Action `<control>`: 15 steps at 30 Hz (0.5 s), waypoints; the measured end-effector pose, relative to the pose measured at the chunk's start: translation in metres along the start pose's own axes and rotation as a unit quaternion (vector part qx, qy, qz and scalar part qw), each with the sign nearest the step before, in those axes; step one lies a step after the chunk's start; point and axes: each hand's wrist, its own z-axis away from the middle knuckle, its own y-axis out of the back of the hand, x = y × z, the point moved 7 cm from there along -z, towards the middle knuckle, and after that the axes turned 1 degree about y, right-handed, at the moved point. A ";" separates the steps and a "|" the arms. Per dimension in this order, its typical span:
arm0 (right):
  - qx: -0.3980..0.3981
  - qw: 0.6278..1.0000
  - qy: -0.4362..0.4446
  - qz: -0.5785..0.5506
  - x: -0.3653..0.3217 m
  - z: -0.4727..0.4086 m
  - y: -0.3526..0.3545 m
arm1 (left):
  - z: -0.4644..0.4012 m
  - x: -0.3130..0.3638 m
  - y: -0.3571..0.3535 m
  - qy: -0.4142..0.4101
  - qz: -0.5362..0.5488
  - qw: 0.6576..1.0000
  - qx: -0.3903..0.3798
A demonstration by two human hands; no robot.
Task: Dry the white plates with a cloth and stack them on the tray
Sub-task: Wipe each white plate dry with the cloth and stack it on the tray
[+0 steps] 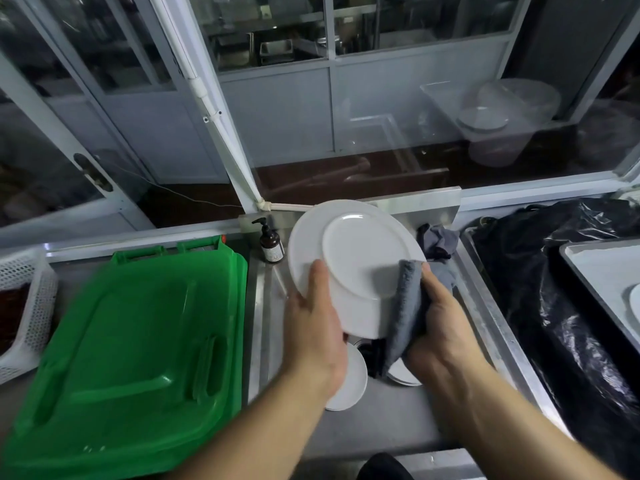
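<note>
plate (360, 258) (white, underside up) gripped by left hand (317, 327), right hand (438, 327) clutching grey cloth (405, 306).

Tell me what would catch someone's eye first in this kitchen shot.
First comes the white plate, held tilted over the steel sink at centre, the left hand gripping its lower left edge while the right hand presses a grey cloth on its right rim. Next is the bright green plastic lid, filling the lower left. At far right, crumpled black plastic lies beside a tray.
</note>
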 end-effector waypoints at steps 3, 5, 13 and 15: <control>-0.001 1.000 -0.013 -0.021 0.006 0.001 0.004 | 0.009 -0.015 -0.004 0.012 0.023 1.000 -0.013; -0.014 1.000 -0.013 0.008 -0.007 -0.002 0.009 | 0.003 -0.011 0.000 0.030 0.016 0.998 -0.051; -0.095 0.979 -0.054 0.171 -0.055 -0.013 -0.005 | -0.025 0.034 0.006 0.102 -0.095 0.977 -0.161; -0.087 0.982 -0.055 0.160 -0.053 -0.012 -0.011 | -0.026 0.037 0.006 0.086 -0.082 0.984 -0.135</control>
